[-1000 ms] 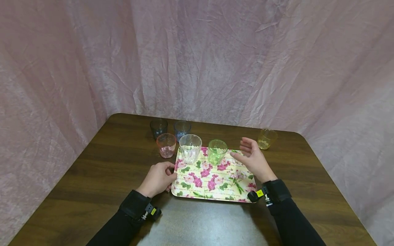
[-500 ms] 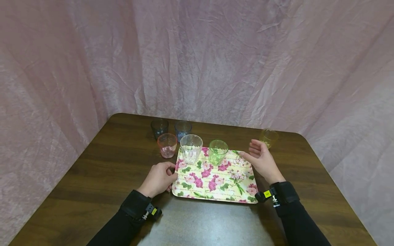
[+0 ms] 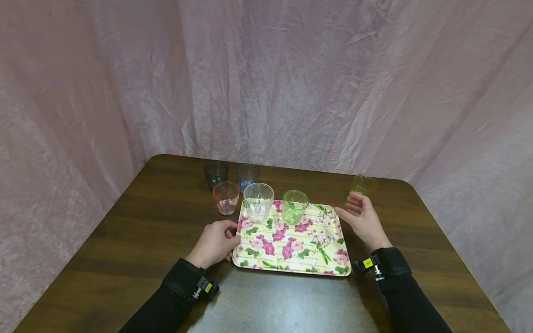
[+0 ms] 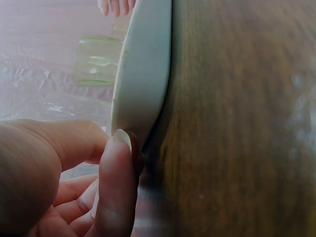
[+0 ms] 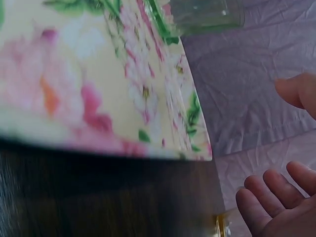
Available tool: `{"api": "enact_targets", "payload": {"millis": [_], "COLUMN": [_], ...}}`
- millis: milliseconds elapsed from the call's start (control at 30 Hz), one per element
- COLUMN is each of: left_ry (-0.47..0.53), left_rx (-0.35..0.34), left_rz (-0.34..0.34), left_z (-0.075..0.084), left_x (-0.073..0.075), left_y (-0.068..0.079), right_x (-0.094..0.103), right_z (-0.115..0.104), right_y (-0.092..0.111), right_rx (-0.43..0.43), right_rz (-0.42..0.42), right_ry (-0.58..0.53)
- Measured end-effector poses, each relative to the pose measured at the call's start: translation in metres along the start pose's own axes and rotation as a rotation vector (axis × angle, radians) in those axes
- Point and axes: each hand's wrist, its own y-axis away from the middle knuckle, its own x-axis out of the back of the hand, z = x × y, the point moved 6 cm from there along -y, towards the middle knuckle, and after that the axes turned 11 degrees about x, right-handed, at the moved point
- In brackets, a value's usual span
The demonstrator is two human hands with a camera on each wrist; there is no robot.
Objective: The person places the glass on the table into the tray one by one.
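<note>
Tray (image 3: 266, 262): smooth, plastic-looking; printed face, plain pale side, low sheen.
Green tumbler (image 3: 294, 209): transparent, glossy; glass or plastic, cannot tell.
Yellow tumbler (image 3: 364, 183): likewise.
Table (image 3: 125, 231): wood-grain, smooth, glossy under glare.
Curtain (image 3: 266, 92): creased, velvety cloth.
Sleeves (image 3: 151, 303): matt cloth.

1. Place: staged recording spot, by its look; whether inside a home, lab or office cannot be told.
2. Cloth (image 3: 266, 83): pale pink, creased; hung straight ahead and round to both sides, like a studio backdrop.
3. Table (image 3: 104, 259): dark wood-grain top, rounded far corners, far edge near the cloth.
4. Wrist cameras (image 3: 213, 290): two, black, yellow-tagged, worn over black sleeves (image 3: 154, 304).
5. Tray (image 3: 287, 261), floral, and glasses (image 3: 258, 203), tinted and clear: household tableware.
</note>
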Motion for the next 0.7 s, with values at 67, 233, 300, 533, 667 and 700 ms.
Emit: {"api": "enact_targets", "payload": {"millis": [67, 233, 300, 533, 667, 700], "left_ry": [0.000, 0.001, 0.004, 0.013, 0.013, 0.012], "left_rx": [-0.002, -0.007, -0.017, -0.037, -0.027, -0.026], "left_rz": [0.001, 0.004, 0.004, 0.002, 0.001, -0.001], "left_z": [0.000, 0.001, 0.001, 0.001, 0.000, 0.000], "left_x": [0.000, 0.000, 0.000, 0.000, 0.000, 0.000], "left_y": [0.000, 0.000, 0.000, 0.000, 0.000, 0.000], "right_x": [0.003, 0.012, 0.015, 0.030, 0.038, 0.039], "right_z": [0.003, 0.010, 0.013, 0.022, 0.026, 0.027], "right_y": [0.000, 0.001, 0.002, 0.005, 0.004, 0.004], "right_rx": [0.000, -0.028, -0.048, -0.094, -0.093, -0.095], "right_rz": [0.010, 0.040, 0.045, 0.073, 0.094, 0.100], "right_ry": [0.001, 0.016, 0.032, 0.074, 0.097, 0.102]}}
